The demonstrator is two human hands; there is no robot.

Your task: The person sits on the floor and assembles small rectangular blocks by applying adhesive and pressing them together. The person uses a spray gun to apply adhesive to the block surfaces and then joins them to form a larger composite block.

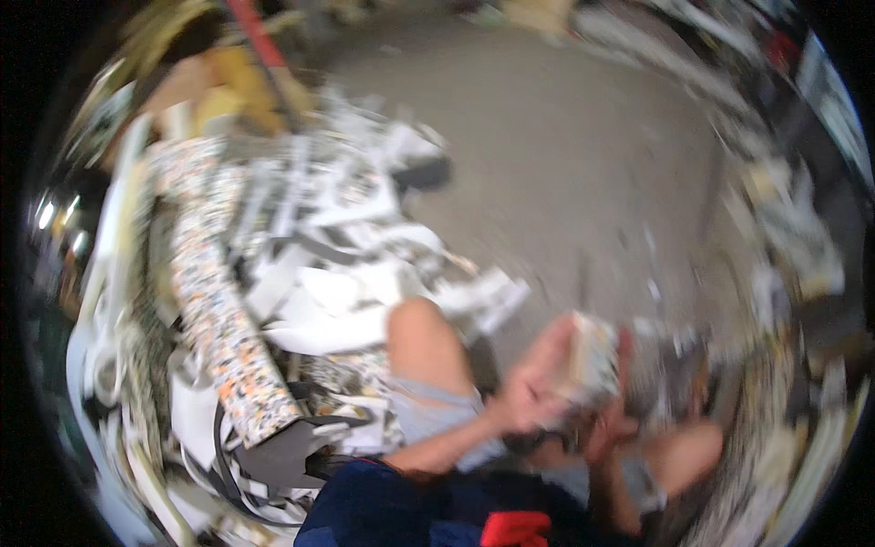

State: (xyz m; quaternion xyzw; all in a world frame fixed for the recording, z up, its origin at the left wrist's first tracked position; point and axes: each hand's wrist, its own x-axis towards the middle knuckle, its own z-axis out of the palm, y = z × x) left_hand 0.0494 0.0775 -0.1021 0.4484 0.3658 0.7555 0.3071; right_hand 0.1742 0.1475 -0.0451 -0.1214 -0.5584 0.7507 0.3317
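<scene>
In front of my lap I hold a small pale block (594,363), cream along its left side and mottled grey-white on its face. Motion blur hides its exact kind. My left hand (533,390) is closed against the block's left side, with the fingers reaching up along it. Around the right side and below it curls my right hand (612,430), its fingertips showing past the block's edge. Both forearms rise from the lower edge, between my bent knees.
A heap of white strips and scraps (337,283) lies left of my knee. A long speckled foam strip (219,301) runs beside it, above a dark grey sheet (287,460). Grey floor (565,164) stretches ahead. More scraps (793,237) pile up at the right.
</scene>
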